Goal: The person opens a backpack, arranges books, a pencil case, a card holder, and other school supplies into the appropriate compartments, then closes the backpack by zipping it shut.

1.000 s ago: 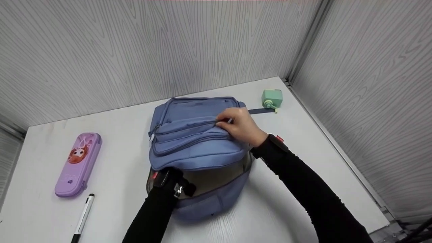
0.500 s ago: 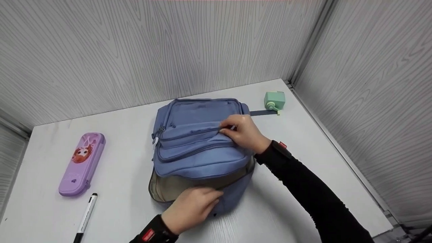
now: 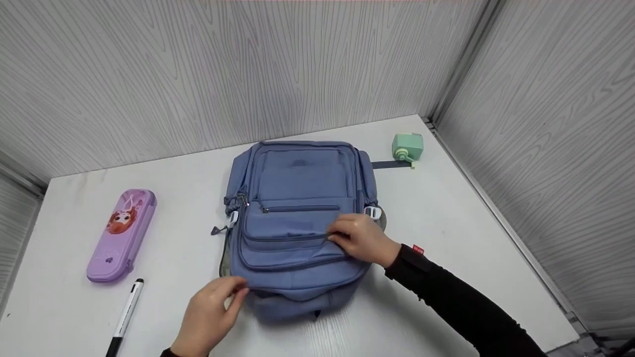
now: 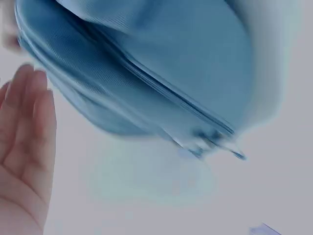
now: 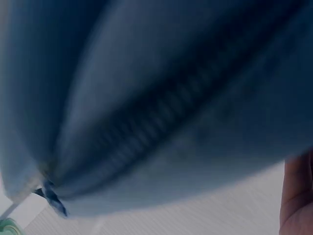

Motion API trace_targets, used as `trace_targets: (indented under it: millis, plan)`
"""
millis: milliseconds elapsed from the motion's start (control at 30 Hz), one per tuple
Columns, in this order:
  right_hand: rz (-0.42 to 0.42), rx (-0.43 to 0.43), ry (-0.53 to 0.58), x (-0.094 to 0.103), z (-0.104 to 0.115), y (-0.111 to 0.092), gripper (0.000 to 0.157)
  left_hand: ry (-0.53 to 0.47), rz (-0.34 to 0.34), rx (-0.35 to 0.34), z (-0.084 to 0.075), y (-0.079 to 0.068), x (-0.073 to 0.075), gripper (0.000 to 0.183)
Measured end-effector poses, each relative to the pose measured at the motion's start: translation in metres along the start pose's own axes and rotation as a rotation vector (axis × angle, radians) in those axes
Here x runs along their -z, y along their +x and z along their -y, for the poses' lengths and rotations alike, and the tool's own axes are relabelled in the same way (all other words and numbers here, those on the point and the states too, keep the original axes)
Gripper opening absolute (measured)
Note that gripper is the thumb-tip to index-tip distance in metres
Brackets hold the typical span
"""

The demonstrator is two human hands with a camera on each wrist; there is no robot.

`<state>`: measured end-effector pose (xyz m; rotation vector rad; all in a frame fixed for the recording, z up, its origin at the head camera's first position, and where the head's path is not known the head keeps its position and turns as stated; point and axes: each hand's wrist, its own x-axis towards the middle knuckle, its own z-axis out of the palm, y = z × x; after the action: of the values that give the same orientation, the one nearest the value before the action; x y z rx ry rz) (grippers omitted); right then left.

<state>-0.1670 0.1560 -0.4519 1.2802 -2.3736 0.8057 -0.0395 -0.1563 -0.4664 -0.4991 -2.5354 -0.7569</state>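
Note:
A blue backpack (image 3: 303, 174) lies on its back on the white table, its front pockets facing up. My right hand (image 3: 364, 239) pinches the front pocket's fabric near its zipper, with thumb and index finger together. At the bag's lower left corner is my left hand (image 3: 211, 310), its fingertips right at the flap's edge and a gap between thumb and index finger. In the left wrist view, the left hand's fingers (image 4: 44, 115) are fairly straight beside the blue fabric. Blurred zipper teeth (image 5: 161, 110) fill the right wrist view.
A purple pencil case (image 3: 116, 248) with a cartoon figure lies on the left. Below it is a white marker (image 3: 126, 310) with black ends. A green box-shaped sharpener-like thing with a crank (image 3: 408, 147) stands at the back right. Grey wood-patterned panels (image 3: 297, 64) border the table.
My left hand has come out of the bag's main opening and moved to its lower left corner. The right hand has pulled the front flap down, covering the opening.

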Motion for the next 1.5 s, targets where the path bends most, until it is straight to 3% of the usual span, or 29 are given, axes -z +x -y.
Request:
trace_targets:
  millis: [133, 233, 433, 600, 700, 833, 933, 1133, 1200, 1300, 1400, 1500]
  plan:
    - [0.006, 0.044, -0.106, -0.013, 0.002, -0.017, 0.005, 0.046, 0.037, 0.164, 0.026, -0.003, -0.007, 0.026]
    - [0.018, 0.042, -0.156, -0.022, 0.003, -0.028, 0.007, 0.028, 0.07, 0.23, 0.038, -0.008, -0.017, 0.035]
    - [0.003, 0.002, -0.174, -0.028, 0.004, -0.041, 0.01, -0.035, 0.105, 0.255, 0.039, -0.014, -0.029, 0.038]
    - [-0.019, -0.01, -0.153, -0.025, 0.006, -0.044, 0.012, -0.101, 0.2, 0.359, 0.039, -0.014, -0.033, 0.035]
    - [-0.024, -0.032, -0.126, -0.023, 0.009, -0.048, 0.013, -0.124, 0.217, 0.389, 0.04, -0.015, -0.036, 0.036]
    - [-0.036, -0.066, -0.09, -0.021, 0.016, -0.055, 0.016, -0.132, 0.217, 0.372, 0.042, -0.015, -0.035, 0.035]
    - [-0.056, -0.072, -0.07, -0.02, 0.022, -0.059, 0.016, -0.125, 0.213, 0.353, 0.048, -0.006, -0.027, 0.035]
    - [-0.082, 0.02, -0.078, -0.023, 0.04, -0.066, 0.027, 0.004, 0.115, 0.242, 0.077, 0.04, -0.017, 0.036]
    - [-0.059, 0.056, -0.102, -0.025, 0.048, -0.068, 0.037, 0.065, 0.148, 0.21, 0.083, 0.058, -0.021, 0.042]
    - [-0.014, 0.096, -0.162, -0.031, 0.06, -0.069, 0.052, 0.126, 0.269, 0.178, 0.087, 0.077, -0.031, 0.055]
    - [-0.001, 0.118, -0.216, -0.036, 0.067, -0.069, 0.055, 0.155, 0.386, 0.15, 0.088, 0.086, -0.044, 0.062]
    - [-0.024, 0.131, -0.242, -0.039, 0.068, -0.069, 0.052, 0.16, 0.424, 0.147, 0.089, 0.088, -0.055, 0.062]
